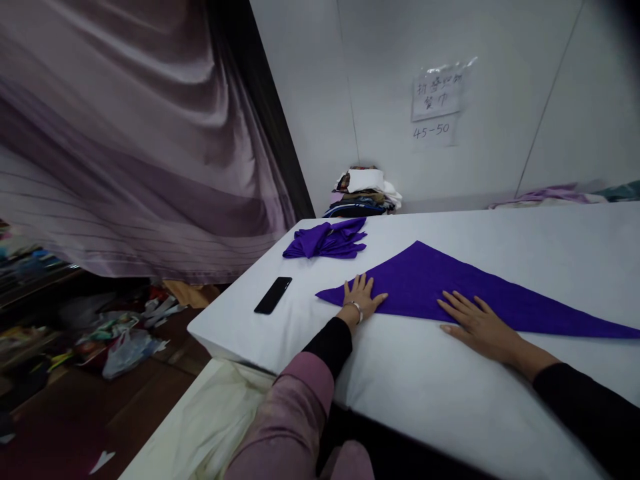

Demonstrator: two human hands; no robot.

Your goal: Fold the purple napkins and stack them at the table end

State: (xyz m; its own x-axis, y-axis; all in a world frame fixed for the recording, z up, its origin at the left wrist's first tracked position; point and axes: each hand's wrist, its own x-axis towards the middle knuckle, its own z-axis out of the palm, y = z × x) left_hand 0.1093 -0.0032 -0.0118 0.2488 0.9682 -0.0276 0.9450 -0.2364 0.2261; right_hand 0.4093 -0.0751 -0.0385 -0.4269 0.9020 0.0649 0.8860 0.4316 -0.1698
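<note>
A purple cloth napkin (425, 287), folded into a wide triangle, lies flat on the white-covered table (400, 360). Its peak points toward the wall and its long edge runs along my side. My left hand (361, 298), with a bracelet at the wrist, rests on the napkin near its left corner, fingers spread. Farther right along the same edge, my right hand (475, 323) lies flat, its fingertips on the cloth and its fingers apart. Neither hand grips anything.
Bunched purple napkins (327, 239) lie at the table's far left. A black phone (273, 295) is near the left edge. Folded clothes (364, 192) are stacked by the wall under a paper sign (436, 97). A curtain (150, 133) hangs at left, above cluttered bags (131, 350).
</note>
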